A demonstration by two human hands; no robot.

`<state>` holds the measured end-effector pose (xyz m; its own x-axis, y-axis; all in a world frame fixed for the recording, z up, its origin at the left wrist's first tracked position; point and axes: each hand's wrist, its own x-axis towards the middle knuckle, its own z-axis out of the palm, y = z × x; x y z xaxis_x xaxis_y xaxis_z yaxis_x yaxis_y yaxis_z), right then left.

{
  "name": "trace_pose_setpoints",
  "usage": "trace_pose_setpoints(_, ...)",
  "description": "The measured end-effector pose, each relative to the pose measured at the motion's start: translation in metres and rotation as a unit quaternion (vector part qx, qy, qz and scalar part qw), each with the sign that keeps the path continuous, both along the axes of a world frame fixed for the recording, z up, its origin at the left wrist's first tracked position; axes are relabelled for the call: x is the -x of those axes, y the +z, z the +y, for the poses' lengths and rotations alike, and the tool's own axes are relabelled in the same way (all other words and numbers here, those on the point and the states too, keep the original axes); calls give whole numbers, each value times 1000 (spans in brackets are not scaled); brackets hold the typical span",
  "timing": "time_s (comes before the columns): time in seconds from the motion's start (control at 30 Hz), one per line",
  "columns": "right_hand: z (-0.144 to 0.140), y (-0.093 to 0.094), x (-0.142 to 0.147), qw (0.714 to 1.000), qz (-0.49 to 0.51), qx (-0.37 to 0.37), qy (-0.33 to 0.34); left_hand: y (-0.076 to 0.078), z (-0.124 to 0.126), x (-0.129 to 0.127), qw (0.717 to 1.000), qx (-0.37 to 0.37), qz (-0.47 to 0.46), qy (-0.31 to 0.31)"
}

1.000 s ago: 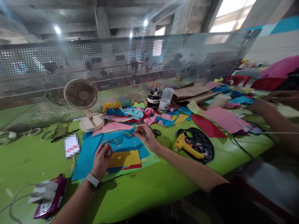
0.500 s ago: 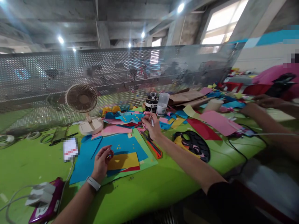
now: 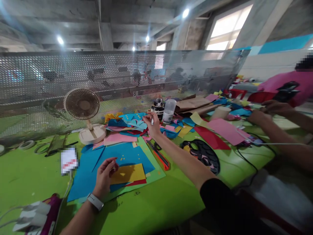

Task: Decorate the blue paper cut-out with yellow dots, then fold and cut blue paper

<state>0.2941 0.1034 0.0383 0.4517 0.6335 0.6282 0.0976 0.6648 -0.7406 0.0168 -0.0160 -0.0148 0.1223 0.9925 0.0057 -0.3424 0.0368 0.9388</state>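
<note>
My right hand [image 3: 153,126] reaches to the far side of the table, its fingers closed round slim silver tweezers [image 3: 152,120]. Its fingertips are at the edge of a blue paper piece with yellow dots [image 3: 132,116] on a heap of coloured paper. Whether they still grip that piece I cannot tell. Near me, my left hand [image 3: 105,174] is curled with thumb and fingers together; anything inside is hidden. It rests beside a yellow paper sheet [image 3: 129,173] on a large blue sheet [image 3: 91,174], where small yellow bits [image 3: 122,158] lie scattered. An orange-and-black cutter [image 3: 160,158] lies between my hands.
A beige fan [image 3: 83,104] stands at the left back, a black bottle [image 3: 158,107] and clear cup [image 3: 169,111] behind my right hand. A black tray [image 3: 207,156] sits right of my forearm. A power strip [image 3: 44,215] is front left. Another person's hands [image 3: 264,114] work at right.
The dotted blue paper by my right hand has moved back and now lies on the heap. My right hand has shifted slightly left and away. My left hand stays beside the yellow sheet.
</note>
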Motion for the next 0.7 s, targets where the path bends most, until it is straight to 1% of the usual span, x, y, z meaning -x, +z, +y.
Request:
trace_pose_setpoints(0.1, 15, -1, 5, 1000, -16, 5, -3, 1, -1, -1, 1000, -5, 20, 5)
trace_pose_setpoints(0.3, 52, -8, 16, 997, -64, 33, -21, 0, -4, -1, 998, -34, 49, -7)
trace_pose_setpoints(0.47, 81, -22, 9, 987, -123, 91, -45, -2, -5, -1, 996, -46, 75, -21)
trace_pose_setpoints(0.57, 85, -32, -2, 976, -151, 140, -74, -3, -5, -1, 996, -47, 79, -22)
trace_pose_setpoints(0.7, 75, -42, -19, 963, -164, 175, -125, -3, -5, -1, 996, -40, 81, -20)
